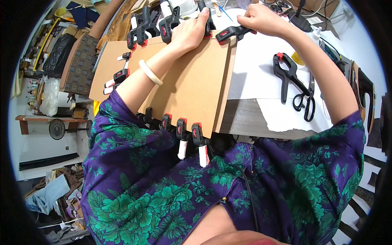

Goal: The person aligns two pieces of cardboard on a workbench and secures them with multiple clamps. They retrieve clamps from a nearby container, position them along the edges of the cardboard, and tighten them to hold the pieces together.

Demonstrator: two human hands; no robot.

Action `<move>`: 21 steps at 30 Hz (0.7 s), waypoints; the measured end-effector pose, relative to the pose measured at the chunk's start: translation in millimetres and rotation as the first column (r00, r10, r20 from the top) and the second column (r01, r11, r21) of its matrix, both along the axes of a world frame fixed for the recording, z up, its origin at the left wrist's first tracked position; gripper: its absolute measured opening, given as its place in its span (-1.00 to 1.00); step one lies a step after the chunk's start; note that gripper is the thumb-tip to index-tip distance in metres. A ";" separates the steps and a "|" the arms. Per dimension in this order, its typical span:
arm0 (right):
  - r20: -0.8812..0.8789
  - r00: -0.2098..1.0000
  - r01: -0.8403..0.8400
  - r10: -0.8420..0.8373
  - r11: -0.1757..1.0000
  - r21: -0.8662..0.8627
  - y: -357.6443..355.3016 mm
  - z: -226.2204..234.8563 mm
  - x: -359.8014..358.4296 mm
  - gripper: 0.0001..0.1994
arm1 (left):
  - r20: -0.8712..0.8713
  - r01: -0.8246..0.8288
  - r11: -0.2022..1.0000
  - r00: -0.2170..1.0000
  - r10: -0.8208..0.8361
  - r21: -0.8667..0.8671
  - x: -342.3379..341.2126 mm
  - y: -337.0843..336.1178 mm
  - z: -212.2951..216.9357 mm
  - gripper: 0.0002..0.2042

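Observation:
A stack of brown boards lies on the table in front of me, with several black and red spring clamps gripping its near edge and more along its far edge. My left hand presses flat on the far edge of the top board, a pale bangle on that wrist. My right hand is closed on the handles of a black spring clamp whose jaws sit at the board's far right corner.
White paper covers the table to the right of the boards. On it lie a loose black clamp and black scissors. A patterned box and a fan stand at the left, with clutter on the floor.

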State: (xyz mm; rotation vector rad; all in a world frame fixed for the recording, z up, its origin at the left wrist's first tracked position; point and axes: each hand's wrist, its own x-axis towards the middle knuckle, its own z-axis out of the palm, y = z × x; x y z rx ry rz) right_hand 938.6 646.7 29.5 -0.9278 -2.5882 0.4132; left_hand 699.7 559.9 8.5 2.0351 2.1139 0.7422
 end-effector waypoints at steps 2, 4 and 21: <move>0.033 0.999 -0.025 0.028 0.996 -0.086 -2.7 23.5 -1.8 -0.56 | 0.020 -0.012 1.000 1.000 0.011 0.025 1.8 0.5 -0.9 -0.08; 0.031 0.999 0.024 -0.019 0.988 -0.152 -0.3 27.4 0.0 -0.55 | 0.038 -0.011 1.000 0.999 0.011 0.013 6.5 2.2 5.4 -0.08; -0.180 0.889 0.426 -0.420 0.905 -0.005 -97.1 -38.1 3.9 -0.56 | 0.070 0.091 0.994 0.993 -0.095 0.068 -2.0 11.4 -17.1 -0.46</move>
